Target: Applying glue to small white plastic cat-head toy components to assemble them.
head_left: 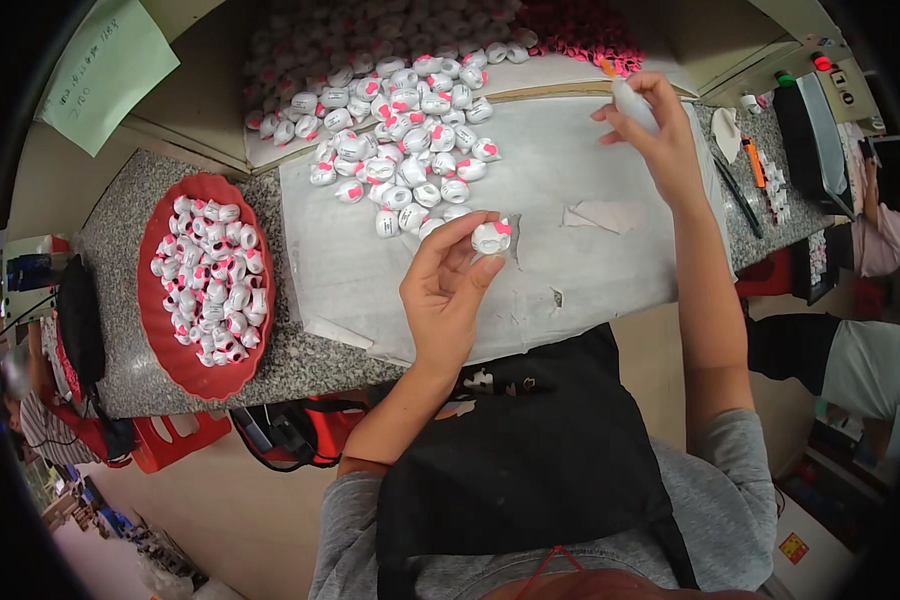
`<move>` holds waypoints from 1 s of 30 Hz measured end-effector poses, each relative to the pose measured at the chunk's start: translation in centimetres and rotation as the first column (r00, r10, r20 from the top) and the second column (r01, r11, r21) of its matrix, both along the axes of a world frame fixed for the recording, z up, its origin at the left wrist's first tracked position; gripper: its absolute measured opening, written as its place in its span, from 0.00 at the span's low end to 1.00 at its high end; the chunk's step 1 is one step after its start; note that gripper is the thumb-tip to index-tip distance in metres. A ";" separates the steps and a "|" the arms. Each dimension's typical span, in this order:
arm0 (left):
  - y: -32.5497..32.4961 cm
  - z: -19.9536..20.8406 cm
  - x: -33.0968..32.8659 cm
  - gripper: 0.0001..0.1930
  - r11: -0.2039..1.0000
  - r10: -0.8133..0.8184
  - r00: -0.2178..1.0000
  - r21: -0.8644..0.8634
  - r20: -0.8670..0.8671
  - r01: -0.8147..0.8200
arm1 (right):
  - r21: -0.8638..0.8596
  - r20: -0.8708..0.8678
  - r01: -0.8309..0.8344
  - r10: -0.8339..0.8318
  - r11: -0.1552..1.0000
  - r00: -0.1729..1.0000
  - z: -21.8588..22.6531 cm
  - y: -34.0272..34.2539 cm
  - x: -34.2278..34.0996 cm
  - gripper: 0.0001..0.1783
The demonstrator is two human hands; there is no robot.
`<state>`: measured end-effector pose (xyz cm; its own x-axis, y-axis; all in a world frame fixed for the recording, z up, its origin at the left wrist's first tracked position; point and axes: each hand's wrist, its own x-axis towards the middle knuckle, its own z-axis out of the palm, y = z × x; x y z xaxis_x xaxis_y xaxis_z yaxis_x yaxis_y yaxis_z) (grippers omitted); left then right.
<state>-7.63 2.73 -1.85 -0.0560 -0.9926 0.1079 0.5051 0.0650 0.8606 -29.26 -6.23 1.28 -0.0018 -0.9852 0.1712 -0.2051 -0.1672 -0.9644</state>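
Between the thumb and fingers of my left hand (445,290) is a small white toy head (491,237) with a pink bow, held above the paper-covered worktop. My right hand (660,135), farther off to the right, is closed around a small white squeeze bottle (634,106) with an orange tip. The bottle's tip points up and away, toward a heap of small pink pieces (595,40). Beyond my left hand, a loose pile of similar white heads (410,130) with pink bows spreads over the paper (610,260) and back into a recess.
Left of the paper, a red scalloped tray (153,340) full of white heads sits on the speckled counter (120,250). An orange-handled tool (753,163) and a dark rod (738,196) lie at the right. Torn paper scraps (600,216) mark the work sheet. Other people show at both edges.
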 end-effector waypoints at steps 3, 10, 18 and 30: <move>-0.1 0.1 -0.2 0.17 1.000 0.002 1.000 0.000 -0.011 -0.002 | -0.141 -0.326 0.132 -0.172 0.981 0.929 -1.7 -5.5 -1.8 0.12; -0.1 0.1 -0.1 0.17 1.000 0.004 0.999 0.008 0.034 -0.004 | -0.275 -0.837 0.116 -0.297 0.954 0.459 -1.3 -8.8 -0.6 0.10; -0.1 -0.1 0.0 0.17 1.000 -0.001 1.000 0.024 -0.018 0.002 | -0.183 -0.411 0.163 -0.226 0.969 0.883 -0.1 -5.5 0.2 0.11; -0.3 0.3 -0.5 0.16 0.998 -0.038 0.999 0.058 0.025 0.036 | 0.270 0.463 -0.139 -0.002 0.953 0.887 -0.8 8.1 5.0 0.13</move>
